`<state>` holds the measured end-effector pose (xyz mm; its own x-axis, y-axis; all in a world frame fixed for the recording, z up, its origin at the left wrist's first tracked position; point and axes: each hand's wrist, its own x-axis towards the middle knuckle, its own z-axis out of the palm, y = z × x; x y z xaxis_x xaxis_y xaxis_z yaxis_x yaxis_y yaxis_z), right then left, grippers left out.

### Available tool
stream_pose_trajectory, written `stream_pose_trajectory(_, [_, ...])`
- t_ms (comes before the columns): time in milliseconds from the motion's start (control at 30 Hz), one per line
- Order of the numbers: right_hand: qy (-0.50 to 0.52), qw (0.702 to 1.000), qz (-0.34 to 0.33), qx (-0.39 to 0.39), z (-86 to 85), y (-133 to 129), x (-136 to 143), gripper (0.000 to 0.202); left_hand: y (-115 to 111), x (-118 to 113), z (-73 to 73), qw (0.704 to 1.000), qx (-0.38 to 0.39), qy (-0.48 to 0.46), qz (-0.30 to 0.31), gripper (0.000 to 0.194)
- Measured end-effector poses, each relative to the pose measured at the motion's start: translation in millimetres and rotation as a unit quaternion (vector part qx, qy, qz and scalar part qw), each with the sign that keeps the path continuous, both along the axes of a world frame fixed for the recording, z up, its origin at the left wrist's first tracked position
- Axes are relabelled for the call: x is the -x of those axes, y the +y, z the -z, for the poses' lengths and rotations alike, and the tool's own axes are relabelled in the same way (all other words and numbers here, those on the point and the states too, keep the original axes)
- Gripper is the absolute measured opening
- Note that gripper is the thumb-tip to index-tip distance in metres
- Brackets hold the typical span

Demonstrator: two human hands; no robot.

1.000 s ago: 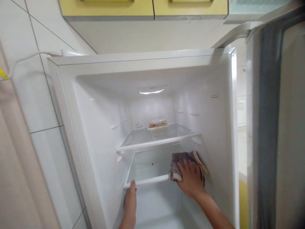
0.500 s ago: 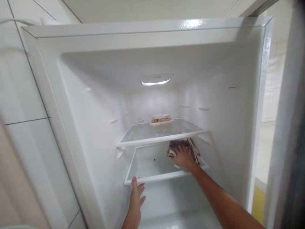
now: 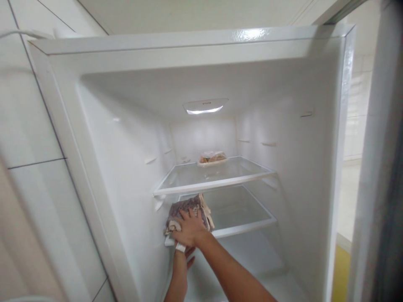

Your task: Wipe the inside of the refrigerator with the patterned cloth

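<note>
A folded brown patterned cloth (image 3: 184, 205) with pale edges lies on the left front part of the lower glass shelf (image 3: 242, 228) inside a fridge. My right hand (image 3: 190, 228) is pressed on the cloth, its fingers over the top. A white tag (image 3: 180, 247) hangs from the cloth below the shelf's front edge. Just under that corner is my left hand (image 3: 182, 258), its visible fingers stretched out and apart. The tag and my right hand cover part of it, and I see nothing in it.
Above is another glass shelf (image 3: 217, 183) with a wrapped food tray (image 3: 212, 158) at its back. A lit lamp (image 3: 206, 107) sits in the fridge ceiling. White side walls bound the space, and a tiled wall (image 3: 34, 121) stands to the left.
My right hand has moved the cloth from the right side of the lower shelf to its left front corner. The dark speck on the shelf no longer shows. My left hand stays nearly in place.
</note>
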<state>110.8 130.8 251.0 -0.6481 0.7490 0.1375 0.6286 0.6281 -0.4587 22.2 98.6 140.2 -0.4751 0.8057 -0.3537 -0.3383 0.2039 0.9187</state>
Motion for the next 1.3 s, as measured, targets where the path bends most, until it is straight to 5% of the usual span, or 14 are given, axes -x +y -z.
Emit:
stream_pose_trajectory(200, [-0.03, 0.999, 0.021, -0.019, 3.4, 18, -27, 0.067, -7, 20, -16.6, 0.996, 0.038, 0.048, 0.061, 0.046])
stream_pose_trajectory(500, [-0.041, 0.956, 0.285, -0.062, 18.5, 85, -176, 0.059, 1, 16, -10.8, 0.997, 0.049, -0.003, 0.061, 0.066])
stream_pose_trajectory(600, [-0.047, 0.947, 0.31, -0.071, 21.7, 101, -194, 0.058, 5, 14, -7.5, 0.995, 0.049, -0.03, 0.077, 0.068])
stream_pose_trajectory(800, [-0.05, 0.953, 0.296, -0.042, 20.7, 120, -135, 0.064, 4, 11, 2.3, 0.98, -0.022, -0.095, 0.172, 0.08])
stream_pose_trajectory(1100, [-0.029, 0.991, 0.128, -0.007, 4.2, 111, 17, 0.072, 10, 11, 22.7, 0.987, -0.063, -0.056, 0.134, 0.085])
stream_pose_trajectory(1300, [-0.032, 0.995, 0.096, 0.002, 1.3, 73, 37, 0.079, 6, 8, 24.1, 0.989, -0.062, -0.059, 0.118, 0.084])
